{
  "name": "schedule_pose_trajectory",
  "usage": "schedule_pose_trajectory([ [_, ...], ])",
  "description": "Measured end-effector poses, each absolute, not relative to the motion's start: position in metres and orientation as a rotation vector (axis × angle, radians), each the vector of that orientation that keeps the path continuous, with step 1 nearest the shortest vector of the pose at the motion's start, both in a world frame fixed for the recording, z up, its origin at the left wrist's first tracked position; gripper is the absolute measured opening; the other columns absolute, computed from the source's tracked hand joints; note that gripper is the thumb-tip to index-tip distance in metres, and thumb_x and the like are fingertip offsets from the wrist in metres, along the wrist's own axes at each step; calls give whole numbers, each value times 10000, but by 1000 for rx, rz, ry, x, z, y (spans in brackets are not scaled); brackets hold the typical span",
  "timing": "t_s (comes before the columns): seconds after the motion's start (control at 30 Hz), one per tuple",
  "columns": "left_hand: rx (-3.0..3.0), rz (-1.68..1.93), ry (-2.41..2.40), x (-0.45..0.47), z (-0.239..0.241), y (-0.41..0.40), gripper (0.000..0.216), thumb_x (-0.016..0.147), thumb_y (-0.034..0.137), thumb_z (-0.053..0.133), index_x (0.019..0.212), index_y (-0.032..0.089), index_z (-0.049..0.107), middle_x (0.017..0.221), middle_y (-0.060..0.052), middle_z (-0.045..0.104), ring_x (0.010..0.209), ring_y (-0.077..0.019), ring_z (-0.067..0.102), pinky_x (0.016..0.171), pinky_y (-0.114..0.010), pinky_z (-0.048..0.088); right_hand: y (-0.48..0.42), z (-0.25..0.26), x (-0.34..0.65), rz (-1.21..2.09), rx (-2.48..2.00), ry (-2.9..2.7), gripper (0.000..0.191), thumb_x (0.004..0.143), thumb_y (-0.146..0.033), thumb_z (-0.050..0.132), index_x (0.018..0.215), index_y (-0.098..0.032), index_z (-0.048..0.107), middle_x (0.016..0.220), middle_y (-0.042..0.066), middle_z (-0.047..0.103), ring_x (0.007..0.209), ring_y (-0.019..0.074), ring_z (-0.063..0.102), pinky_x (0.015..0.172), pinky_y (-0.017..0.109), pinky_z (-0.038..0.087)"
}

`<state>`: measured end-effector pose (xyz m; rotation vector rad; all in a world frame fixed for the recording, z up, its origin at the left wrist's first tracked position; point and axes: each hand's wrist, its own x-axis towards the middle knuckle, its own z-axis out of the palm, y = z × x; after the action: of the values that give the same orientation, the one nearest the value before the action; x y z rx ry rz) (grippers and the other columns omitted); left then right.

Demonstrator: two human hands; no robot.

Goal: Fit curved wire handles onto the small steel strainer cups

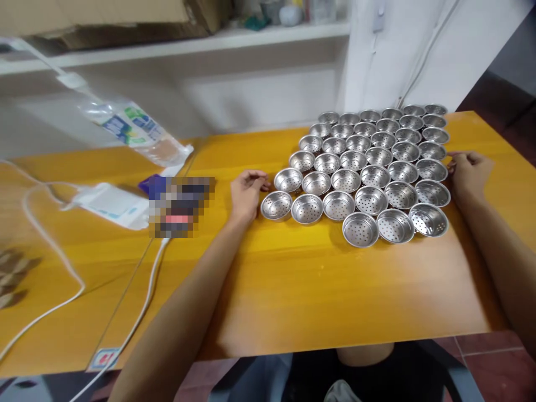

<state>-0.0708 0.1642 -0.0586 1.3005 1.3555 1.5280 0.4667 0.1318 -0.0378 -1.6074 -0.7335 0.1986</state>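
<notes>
Many small round metal cups (345,181) with perforated bottoms stand upright in close rows on the table, their open tops facing up. At the left edge of the group rests my left hand (248,194), its fingers loosely bent and close beside the near-left cup (276,206). My right hand (469,172) is at the opposite side, with bent fingers against or very near the right-hand cups (431,170). Neither hand grips a cup. Three cups (395,226) form the shorter front row at the right.
The yellow wooden table (293,296) has a seam on the left. A plastic bottle (138,129), a white power bank-like box (112,204), a pixelated item (182,206) and white cables (153,279) lie left. Behind stands a wall with a shelf (251,42).
</notes>
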Motion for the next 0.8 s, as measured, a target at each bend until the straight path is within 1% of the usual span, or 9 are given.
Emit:
schedule_pose_trajectory([
  [0.2,1300,1498,1366,-71,-57,165,94,827,120,724,843,205,685,756,-7,700,697,-163,697,705,-293,556,134,-42,473,166,-1588,-733,365,915,68,488,778,-154,743,549,-43,556,488,132,472,553,286,336],
  [0.4,1275,1480,1405,-65,-49,159,136,810,66,685,819,200,708,733,-2,695,675,-150,673,700,-275,547,127,-38,469,208,-1561,-769,343,891,78,497,825,-127,764,572,-36,570,519,120,493,571,272,350],
  [0.53,1265,1474,1429,-62,-45,156,152,790,58,670,792,206,704,728,-1,692,689,-156,672,709,-271,557,122,-37,469,248,-1506,-804,360,868,78,474,822,-136,760,599,-30,582,535,120,499,582,281,342],
  [0.8,1267,1445,1442,-62,-45,157,152,788,62,673,789,211,706,745,-2,700,700,-157,671,743,-278,566,126,-38,471,260,-1490,-767,368,877,60,505,774,-177,768,583,-21,594,534,140,500,606,326,353],
])
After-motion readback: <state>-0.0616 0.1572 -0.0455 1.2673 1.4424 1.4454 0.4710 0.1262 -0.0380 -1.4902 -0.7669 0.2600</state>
